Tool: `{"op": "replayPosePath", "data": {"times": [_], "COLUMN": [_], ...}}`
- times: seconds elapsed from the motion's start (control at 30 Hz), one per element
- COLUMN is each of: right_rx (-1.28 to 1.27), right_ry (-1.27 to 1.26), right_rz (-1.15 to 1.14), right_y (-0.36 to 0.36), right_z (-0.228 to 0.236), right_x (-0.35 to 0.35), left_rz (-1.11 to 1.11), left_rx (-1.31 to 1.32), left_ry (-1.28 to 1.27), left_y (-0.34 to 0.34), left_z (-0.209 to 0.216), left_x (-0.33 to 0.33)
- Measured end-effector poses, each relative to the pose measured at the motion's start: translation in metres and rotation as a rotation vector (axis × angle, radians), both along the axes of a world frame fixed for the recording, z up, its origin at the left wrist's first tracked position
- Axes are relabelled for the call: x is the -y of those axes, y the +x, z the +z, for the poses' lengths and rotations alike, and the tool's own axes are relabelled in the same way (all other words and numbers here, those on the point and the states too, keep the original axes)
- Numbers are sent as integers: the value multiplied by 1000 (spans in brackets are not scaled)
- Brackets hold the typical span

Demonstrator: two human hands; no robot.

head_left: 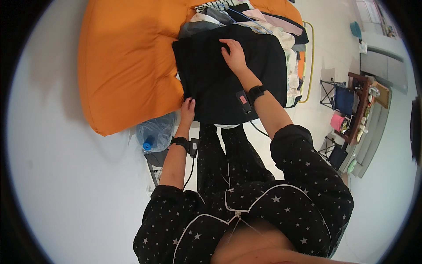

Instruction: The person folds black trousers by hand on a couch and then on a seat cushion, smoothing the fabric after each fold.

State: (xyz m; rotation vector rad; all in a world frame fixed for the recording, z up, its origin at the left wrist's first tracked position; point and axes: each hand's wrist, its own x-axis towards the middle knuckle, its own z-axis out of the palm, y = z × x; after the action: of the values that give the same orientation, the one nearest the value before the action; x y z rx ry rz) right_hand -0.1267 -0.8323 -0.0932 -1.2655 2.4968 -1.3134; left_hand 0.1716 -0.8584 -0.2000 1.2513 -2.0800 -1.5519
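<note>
A black garment (211, 79) lies spread over a heap of clothes, its exact kind not clear. My left hand (187, 109) is at its near left corner, fingers bent and closed on the edge of the cloth. Flat on the upper middle of the garment rests my right hand (234, 57), palm down, with thumb and fingers apart. Each wrist wears a black strap with a small box and a cable.
An orange padded seat (127, 66) holds the clothes, and more folded and loose garments (281, 31) lie behind. A large clear water bottle (156, 132) stands by the near left. Farther right are a folding chair (344, 97) and a cluttered wooden shelf (358, 110).
</note>
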Motion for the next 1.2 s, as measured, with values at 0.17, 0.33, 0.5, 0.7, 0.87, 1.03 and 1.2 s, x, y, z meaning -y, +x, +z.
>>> {"op": "replayPosePath", "data": {"times": [0.17, 0.33, 0.5, 0.7, 0.87, 1.03, 1.2], "right_rx": [-40, 366, 799, -98, -168, -154, -76], "right_ry": [492, 319, -84, 216, 243, 485, 44], "right_rz": [10, 117, 78, 153, 232, 367, 359], "right_y": [9, -15, -43, -31, -23, -33, -43], "right_z": [-19, -24, -11, -9, -7, -16, -5], "right_x": [8, -7, -21, 9, 54, 67, 84], "left_rz": [-36, 21, 266, -30, -159, -419, -534], "left_rx": [70, -29, -80, 322, 563, 820, 637], "left_ry": [-272, -252, 173, 334, 423, 664, 644], "left_y": [-11, -33, -36, -12, -2, -32, -5], "left_z": [24, 58, 79, 49, 31, 60, 53], "left_x": [-12, -10, -19, -27, -31, -8, 10]}}
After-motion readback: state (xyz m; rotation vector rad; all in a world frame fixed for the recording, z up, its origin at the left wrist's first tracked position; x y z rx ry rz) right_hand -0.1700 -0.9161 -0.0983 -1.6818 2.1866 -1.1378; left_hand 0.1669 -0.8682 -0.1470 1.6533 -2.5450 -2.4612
